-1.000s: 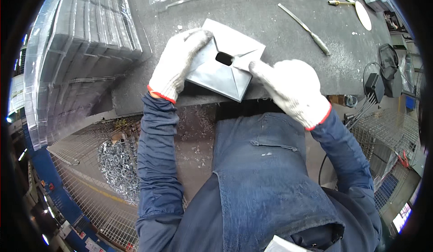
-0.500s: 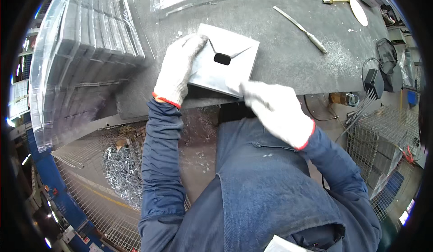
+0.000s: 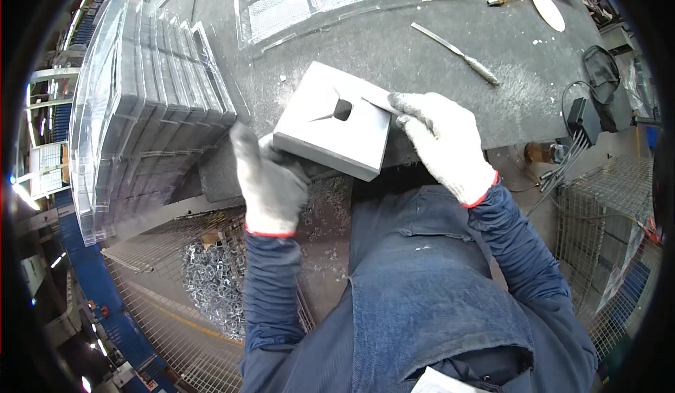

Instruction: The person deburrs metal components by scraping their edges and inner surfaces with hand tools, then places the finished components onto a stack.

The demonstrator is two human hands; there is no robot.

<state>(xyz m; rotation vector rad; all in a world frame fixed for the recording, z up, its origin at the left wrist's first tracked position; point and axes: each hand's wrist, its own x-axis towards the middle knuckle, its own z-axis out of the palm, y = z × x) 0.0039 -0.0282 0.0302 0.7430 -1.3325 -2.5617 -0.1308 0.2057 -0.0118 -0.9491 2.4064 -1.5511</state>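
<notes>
Metal box [image 3: 327, 133] at the desk's [image 3: 373, 48] near edge. Left hand [image 3: 273, 185] at its left corner; whether it grips cannot be told. Right hand [image 3: 444, 136] clamped on a thin strip [image 3: 379, 103] over the top.

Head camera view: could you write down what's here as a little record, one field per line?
Workpiece: pale metal box with a dark opening in its top
Right hand: gloved, pinching a thin flat blade over the box
Left hand: gloved, blurred, thumb spread, beside the box; contact unclear
Surface: dark grey worktable
On the left: stacked clear plastic trays
Beyond the right hand: slim handled tool
Lower left: pile of small metal parts
</notes>
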